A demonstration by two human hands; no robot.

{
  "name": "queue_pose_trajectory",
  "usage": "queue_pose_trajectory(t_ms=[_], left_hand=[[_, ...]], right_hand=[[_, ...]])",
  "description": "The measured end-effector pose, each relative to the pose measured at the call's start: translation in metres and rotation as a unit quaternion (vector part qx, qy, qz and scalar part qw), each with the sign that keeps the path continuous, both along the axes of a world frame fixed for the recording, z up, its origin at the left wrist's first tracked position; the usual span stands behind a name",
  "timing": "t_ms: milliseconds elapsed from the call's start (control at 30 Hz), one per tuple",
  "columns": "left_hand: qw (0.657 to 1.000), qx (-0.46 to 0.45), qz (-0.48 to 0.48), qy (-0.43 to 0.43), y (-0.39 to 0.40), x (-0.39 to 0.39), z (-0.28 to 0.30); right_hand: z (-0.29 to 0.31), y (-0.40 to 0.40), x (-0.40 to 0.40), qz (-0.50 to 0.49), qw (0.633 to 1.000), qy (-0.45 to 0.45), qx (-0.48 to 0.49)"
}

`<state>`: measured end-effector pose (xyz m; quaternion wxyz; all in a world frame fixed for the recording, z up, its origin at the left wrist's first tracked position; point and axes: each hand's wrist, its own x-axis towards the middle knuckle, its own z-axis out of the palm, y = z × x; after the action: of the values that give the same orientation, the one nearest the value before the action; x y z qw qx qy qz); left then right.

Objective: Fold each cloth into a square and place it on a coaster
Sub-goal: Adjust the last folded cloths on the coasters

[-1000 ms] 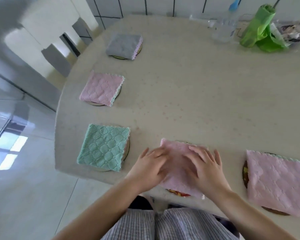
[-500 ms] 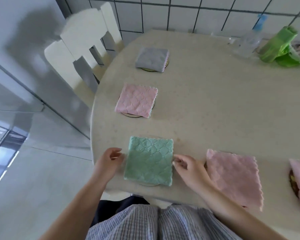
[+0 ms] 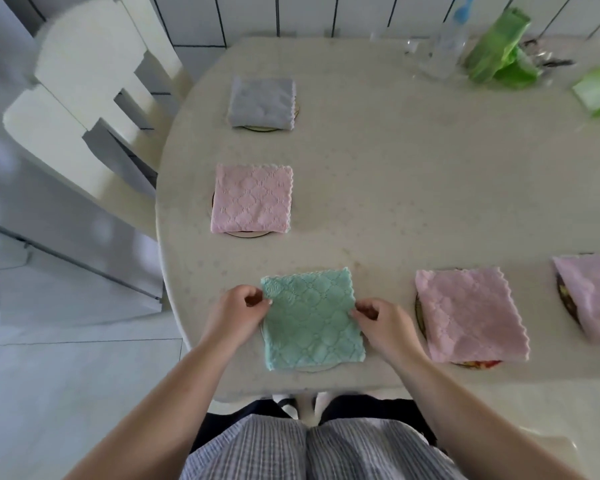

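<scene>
At near table edge (image 3: 291, 389): green cloth (image 3: 312, 323), folded square, lying on coaster (image 3: 312, 368) with only a sliver of rim peeking out at front. Left hand (image 3: 236, 313) at cloth's left edge, fingers curled, thumb and forefinger pinching the hem near the far-left corner. Right hand (image 3: 381, 320) mirrored at the right edge, fingers curled, tips nipping the hem. Held at opposite sides probably to square and centre the cloth over its coaster; looks like a final tidy, not a fold. Cloth slightly skewed to table edge, so a small twist likely wanted. Little room toward the body: front corners close to the table's rim, risk of dragging cloth off the coaster if pulled nearer.

Just to the right, well clear of the right hand: pink cloth (image 3: 471, 317) on patterned coaster (image 3: 478, 364), tilted, coaster showing at left and front. Further right, cut by the frame: lilac-pink cloth (image 3: 593, 292) on another coaster (image 3: 565, 299).

Beyond, along the left side: second pink cloth (image 3: 253, 199) on a coaster, then grey cloth (image 3: 262, 102) on a coaster, both neat, near the curved rim. Wide bare tabletop between rows, ample space for sliding.

Far right corner: clear bottle (image 3: 444, 50), green plastic bags (image 3: 496, 53). Far left, off the table: white chair (image 3: 90, 81).
</scene>
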<state>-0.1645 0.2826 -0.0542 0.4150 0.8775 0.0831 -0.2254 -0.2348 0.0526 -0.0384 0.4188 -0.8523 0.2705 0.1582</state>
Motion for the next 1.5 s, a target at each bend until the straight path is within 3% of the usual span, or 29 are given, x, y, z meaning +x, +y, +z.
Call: queue_pose_trajectory(t_ms=[267,367,467,567,733,900,1100,1200,1367,1500], left_hand=[[1.000,0.024,0.004,0.001,-0.005,0.007,0.002],[0.985,0.111,-0.054,-0.123,-0.007,-0.005,0.012],[0.918,0.178,-0.228,-0.272,-0.013,-0.021,0.015],[0.866,0.233,-0.365,-0.248,-0.016,-0.029,0.003],[0.866,0.246,-0.390,-0.196,0.008,-0.023,-0.004],[0.884,0.179,-0.374,-0.216,0.044,0.006,-0.007],[0.944,0.017,-0.274,-0.180,0.103,0.088,0.007],[0.944,-0.005,-0.278,-0.178,0.142,0.132,0.016],[0.959,-0.068,-0.265,-0.079,0.174,0.182,0.021],[0.949,-0.076,-0.291,-0.095,0.170,0.204,0.023]], right_hand=[[-0.002,-0.006,0.007,0.024,0.999,0.038,0.019],[0.000,-0.005,0.004,0.018,1.000,-0.007,0.020],[-0.002,0.003,0.000,0.126,0.975,-0.151,-0.106],[-0.009,0.020,0.004,0.294,0.916,-0.205,-0.179],[-0.017,0.013,0.003,0.338,0.896,-0.178,-0.224],[-0.011,0.026,0.004,0.216,0.930,-0.211,-0.213],[0.001,0.139,0.055,-0.020,0.961,-0.260,-0.088],[0.005,0.198,0.087,-0.103,0.968,-0.229,-0.023],[0.018,0.246,0.123,-0.259,0.954,-0.130,0.082],[0.020,0.260,0.133,-0.306,0.940,-0.103,0.107]])
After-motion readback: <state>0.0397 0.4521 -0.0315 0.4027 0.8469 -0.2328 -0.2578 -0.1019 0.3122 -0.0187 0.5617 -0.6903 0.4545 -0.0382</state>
